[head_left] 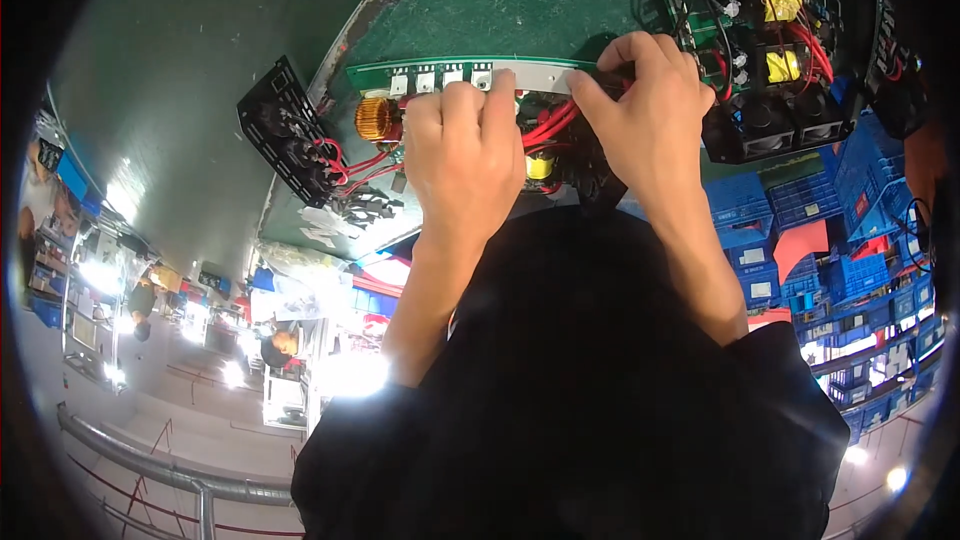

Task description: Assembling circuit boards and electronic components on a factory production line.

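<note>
A green circuit board (368,73) stands on edge on the green bench top, with a copper-wound toroid coil (374,120), thick red wires (550,127) and a yellow-wrapped transformer (539,168) on its near side. Along its upper edge runs a pale flat strip (545,77), with several white pads to its left. My left hand (463,155) curls its fingers over the board's middle, the index fingertip on the strip. At the board's right end my right hand (650,105) bends thumb and fingers around the corner. Both palms hide parts of the board, and the fingertips' exact contact is partly hidden.
A black fan panel (288,130) wired to the board lies left. At right sits another populated board (780,30) with black fans. Blue bins (855,200) are stacked beyond the bench at right. A person (285,342) is at a lit workstation at lower left.
</note>
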`<state>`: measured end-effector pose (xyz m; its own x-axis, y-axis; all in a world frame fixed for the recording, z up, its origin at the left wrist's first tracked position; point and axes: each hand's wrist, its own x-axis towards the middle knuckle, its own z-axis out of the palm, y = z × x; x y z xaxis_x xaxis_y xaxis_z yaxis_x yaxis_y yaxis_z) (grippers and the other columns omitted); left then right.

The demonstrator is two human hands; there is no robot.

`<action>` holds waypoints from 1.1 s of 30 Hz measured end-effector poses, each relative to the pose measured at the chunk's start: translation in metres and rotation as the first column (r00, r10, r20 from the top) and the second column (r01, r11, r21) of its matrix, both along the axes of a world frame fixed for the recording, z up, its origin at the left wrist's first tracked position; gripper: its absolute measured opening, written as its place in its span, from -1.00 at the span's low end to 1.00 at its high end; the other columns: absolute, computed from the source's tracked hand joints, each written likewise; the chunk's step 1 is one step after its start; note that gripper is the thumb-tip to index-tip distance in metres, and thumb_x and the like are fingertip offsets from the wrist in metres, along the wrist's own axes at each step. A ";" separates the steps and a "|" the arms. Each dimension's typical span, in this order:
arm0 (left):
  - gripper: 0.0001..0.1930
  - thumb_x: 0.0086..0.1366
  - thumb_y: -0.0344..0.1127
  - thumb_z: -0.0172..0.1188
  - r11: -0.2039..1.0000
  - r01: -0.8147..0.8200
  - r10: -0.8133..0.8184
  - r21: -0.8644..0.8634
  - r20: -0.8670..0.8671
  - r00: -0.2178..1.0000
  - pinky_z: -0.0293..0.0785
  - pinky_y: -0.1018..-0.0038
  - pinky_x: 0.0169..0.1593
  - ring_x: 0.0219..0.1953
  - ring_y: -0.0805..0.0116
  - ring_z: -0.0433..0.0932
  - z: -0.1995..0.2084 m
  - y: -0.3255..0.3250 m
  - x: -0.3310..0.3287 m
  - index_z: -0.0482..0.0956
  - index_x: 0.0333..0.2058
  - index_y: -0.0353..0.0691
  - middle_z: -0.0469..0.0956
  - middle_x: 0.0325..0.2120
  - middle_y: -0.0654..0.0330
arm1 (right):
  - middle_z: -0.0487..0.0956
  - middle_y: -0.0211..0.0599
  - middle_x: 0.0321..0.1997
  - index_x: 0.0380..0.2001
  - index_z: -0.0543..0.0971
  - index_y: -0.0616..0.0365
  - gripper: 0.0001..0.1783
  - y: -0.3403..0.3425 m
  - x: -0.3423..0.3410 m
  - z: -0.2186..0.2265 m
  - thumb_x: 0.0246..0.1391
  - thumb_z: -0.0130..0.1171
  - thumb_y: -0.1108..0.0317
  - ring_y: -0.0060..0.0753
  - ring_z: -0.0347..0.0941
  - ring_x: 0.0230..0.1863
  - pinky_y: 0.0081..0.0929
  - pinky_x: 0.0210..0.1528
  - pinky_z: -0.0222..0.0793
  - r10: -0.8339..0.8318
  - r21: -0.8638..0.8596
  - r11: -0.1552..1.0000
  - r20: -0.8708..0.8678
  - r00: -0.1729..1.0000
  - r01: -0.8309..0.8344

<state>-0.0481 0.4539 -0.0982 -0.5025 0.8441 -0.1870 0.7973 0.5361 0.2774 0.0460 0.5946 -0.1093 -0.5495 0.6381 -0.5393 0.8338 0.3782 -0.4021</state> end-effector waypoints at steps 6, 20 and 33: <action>-0.64 -0.03 -0.49 0.19 1.000 0.004 -0.005 -0.029 -0.020 1.000 0.32 0.39 -0.31 -0.33 0.21 0.28 -0.003 -0.003 0.005 0.66 -0.18 -0.12 0.36 -0.47 0.28 | 0.48 -0.39 -0.38 -0.40 0.53 0.11 -0.67 0.001 -0.002 0.000 -0.19 0.37 0.18 -0.26 0.39 -0.24 -0.24 -0.15 0.15 -0.010 0.002 1.000 0.013 1.000 0.010; -0.70 -0.05 -0.49 0.19 0.996 0.056 -0.050 0.067 -0.077 0.996 0.32 0.47 -0.40 -0.43 0.35 0.28 -0.012 -0.006 0.005 0.65 -0.26 -0.15 0.28 -0.51 0.32 | 0.53 -0.38 -0.29 -0.31 0.52 0.11 -0.61 -0.001 0.001 -0.002 -0.20 0.38 0.16 -0.26 0.41 -0.16 -0.21 -0.09 0.13 -0.020 -0.008 1.000 -0.015 1.000 0.020; -0.64 -0.06 -0.53 0.19 0.999 0.027 -0.026 0.043 -0.045 0.999 0.30 0.41 -0.28 -0.35 0.27 0.32 -0.012 -0.010 0.004 0.68 -0.21 -0.12 0.37 -0.48 0.31 | 0.53 -0.38 -0.27 -0.26 0.53 0.10 -0.59 0.000 0.000 -0.002 -0.19 0.37 0.16 -0.27 0.40 -0.15 -0.21 -0.05 0.13 -0.020 -0.032 0.999 -0.006 1.000 0.020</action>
